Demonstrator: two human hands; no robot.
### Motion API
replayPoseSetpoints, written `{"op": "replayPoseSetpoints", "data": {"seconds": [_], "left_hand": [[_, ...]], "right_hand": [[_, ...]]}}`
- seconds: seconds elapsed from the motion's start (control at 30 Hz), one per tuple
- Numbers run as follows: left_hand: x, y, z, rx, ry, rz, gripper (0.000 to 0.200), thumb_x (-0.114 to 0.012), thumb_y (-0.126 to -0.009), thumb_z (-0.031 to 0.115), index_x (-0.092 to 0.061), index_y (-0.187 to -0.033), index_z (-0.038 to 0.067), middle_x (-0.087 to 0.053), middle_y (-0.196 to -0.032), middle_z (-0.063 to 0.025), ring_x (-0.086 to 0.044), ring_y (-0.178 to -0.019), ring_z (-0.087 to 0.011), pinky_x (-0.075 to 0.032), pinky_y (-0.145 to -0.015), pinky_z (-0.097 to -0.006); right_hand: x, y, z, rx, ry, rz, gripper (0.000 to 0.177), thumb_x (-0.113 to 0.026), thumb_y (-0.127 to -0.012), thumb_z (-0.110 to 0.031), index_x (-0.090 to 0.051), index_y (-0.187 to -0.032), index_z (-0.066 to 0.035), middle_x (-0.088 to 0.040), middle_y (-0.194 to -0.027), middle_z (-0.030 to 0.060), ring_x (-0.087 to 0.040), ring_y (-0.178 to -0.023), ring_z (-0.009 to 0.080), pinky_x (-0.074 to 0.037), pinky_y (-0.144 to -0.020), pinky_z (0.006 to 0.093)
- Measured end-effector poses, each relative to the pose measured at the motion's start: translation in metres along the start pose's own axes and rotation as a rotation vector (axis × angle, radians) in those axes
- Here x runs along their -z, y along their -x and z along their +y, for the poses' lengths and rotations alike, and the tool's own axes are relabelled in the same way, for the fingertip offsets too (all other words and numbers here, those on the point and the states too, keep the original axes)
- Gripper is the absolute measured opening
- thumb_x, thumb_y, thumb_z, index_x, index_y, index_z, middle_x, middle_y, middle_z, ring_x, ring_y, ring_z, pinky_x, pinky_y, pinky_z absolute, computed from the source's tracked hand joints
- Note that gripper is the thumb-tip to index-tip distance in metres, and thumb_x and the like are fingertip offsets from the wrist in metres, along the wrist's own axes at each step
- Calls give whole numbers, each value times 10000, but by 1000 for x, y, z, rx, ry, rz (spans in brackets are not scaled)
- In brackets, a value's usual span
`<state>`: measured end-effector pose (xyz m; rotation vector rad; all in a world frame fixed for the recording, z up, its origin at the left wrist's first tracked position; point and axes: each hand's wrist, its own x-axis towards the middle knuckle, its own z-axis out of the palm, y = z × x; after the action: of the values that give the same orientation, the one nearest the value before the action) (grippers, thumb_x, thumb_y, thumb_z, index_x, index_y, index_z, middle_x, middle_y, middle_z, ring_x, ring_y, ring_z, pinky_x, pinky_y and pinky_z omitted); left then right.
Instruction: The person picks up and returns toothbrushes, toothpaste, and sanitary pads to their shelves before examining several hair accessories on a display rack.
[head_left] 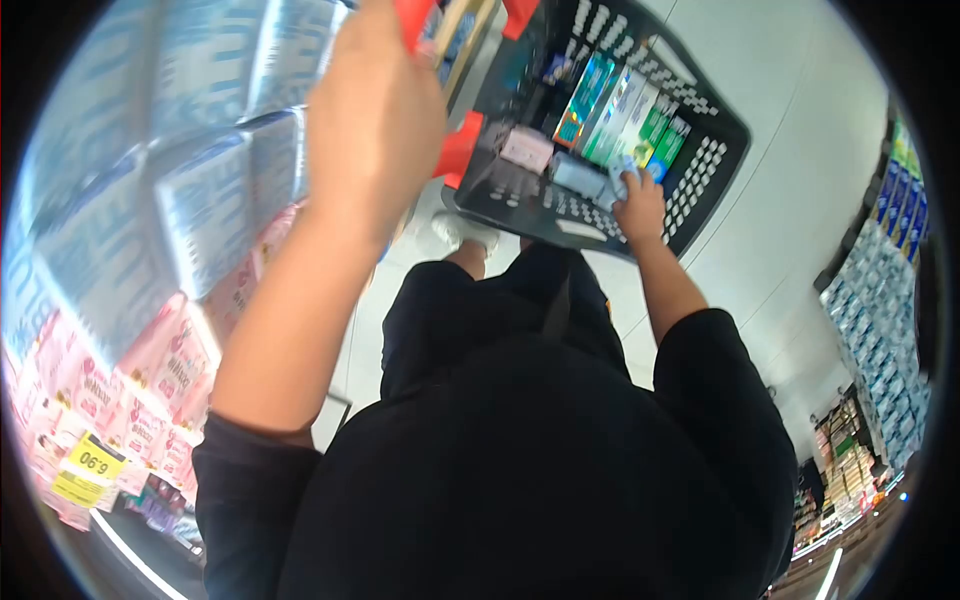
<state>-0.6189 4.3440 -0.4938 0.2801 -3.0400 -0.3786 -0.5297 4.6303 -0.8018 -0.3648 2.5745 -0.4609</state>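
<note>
My left hand (370,130) is closed around the red handle (460,150) of a black shopping basket (725,125). Down inside the basket, my right hand (642,207) pinches a small pale blue packet (619,178) at the near side. Beside that packet lie a light blue pack (578,177) and a pink-and-white pack (527,149). Several long boxes lean together behind them, among them a teal box (584,100), a white-and-green box (620,118) and a green box (668,143). My right fingertips partly cover the packet.
Shelves on the left hold large blue-and-white packs (190,200) and pink packs (165,370), with a yellow price tag (88,468) below. On the right stands a display of blue packs (880,320). Pale floor tiles (790,130) surround the basket.
</note>
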Motion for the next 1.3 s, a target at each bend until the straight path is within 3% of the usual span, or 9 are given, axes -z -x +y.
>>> {"op": "replayPoseSetpoints", "data": {"seconds": [0.03,0.07,0.17,0.27,0.5,0.73,0.97,1.13,1.3], "left_hand": [[16,-8,19,199,105,-78,527,-501,-816,1,-373,-1327,-24,-530,-1148,-301,-506,-1087,-445,-406,-936,-460],[0,1,-1,77,-61,-1,495,-561,-892,196,-405,-1321,7,-581,-1113,-237,-572,-1020,-388,-443,-877,-417],[-6,8,-6,57,142,122,566,-586,-857,278,-393,-1301,-16,-539,-1122,-226,-548,-1011,-382,-448,-858,-463],[3,30,-9,-123,289,339,494,-666,-782,264,-519,-1178,10,-485,-1182,-192,-451,-1097,-390,-359,-938,-481],[92,143,-12,-389,607,42,746,-800,-624,388,-522,-1259,114,-383,-1333,-198,-401,-1209,-389,-368,-986,-473],[154,210,-43,-374,179,376,728,-808,-574,226,-536,-1244,148,-523,-1181,-136,-499,-1107,-360,-440,-921,-440],[206,277,-69,13,876,297,630,-762,-663,195,-491,-1207,34,-580,-1107,-161,-571,-985,-326,-465,-854,-383],[209,295,-80,211,1322,303,458,-613,-870,217,-438,-1223,-16,-586,-1095,-120,-559,-1006,-168,-465,-858,-333],[210,290,-79,178,1595,331,391,-527,-924,219,-443,-1223,-18,-570,-1125,-103,-544,-1021,-152,-450,-879,-313]], "right_hand": [[13,0,-14,10,-75,79,529,-678,-610,-81,-562,-1124,-127,-494,-1253,171,-508,-1052,377,-436,-908,436],[37,1,-31,8,-190,81,537,-691,-619,-102,-549,-1136,-128,-471,-1283,168,-476,-1130,381,-415,-944,447],[88,1,-68,194,-450,264,528,-675,-603,-107,-526,-1107,-59,-513,-1188,207,-502,-1085,385,-410,-935,421],[143,17,-113,-17,-706,214,508,-679,-629,-122,-521,-1109,-65,-542,-1098,170,-541,-1035,300,-428,-898,361],[273,77,-218,112,-1668,3,476,-564,-765,33,-398,-1196,-84,-531,-1087,105,-549,-986,190,-478,-796,316],[290,141,-302,399,-1563,-322,459,-621,-833,-103,-384,-1223,-59,-521,-1097,82,-539,-998,173,-455,-857,320],[266,148,-334,887,-1215,-245,642,-648,-838,-416,-399,-1259,1,-508,-1170,97,-486,-1099,186,-366,-968,336],[286,190,-381,886,-1299,-473,558,-670,-811,-313,-384,-1183,-11,-478,-1157,100,-449,-1106,177,-335,-975,332],[286,194,-386,867,-1240,-424,418,-612,-825,-166,-374,-1142,-33,-475,-1147,106,-449,-1082,165,-346,-958,337]]}}
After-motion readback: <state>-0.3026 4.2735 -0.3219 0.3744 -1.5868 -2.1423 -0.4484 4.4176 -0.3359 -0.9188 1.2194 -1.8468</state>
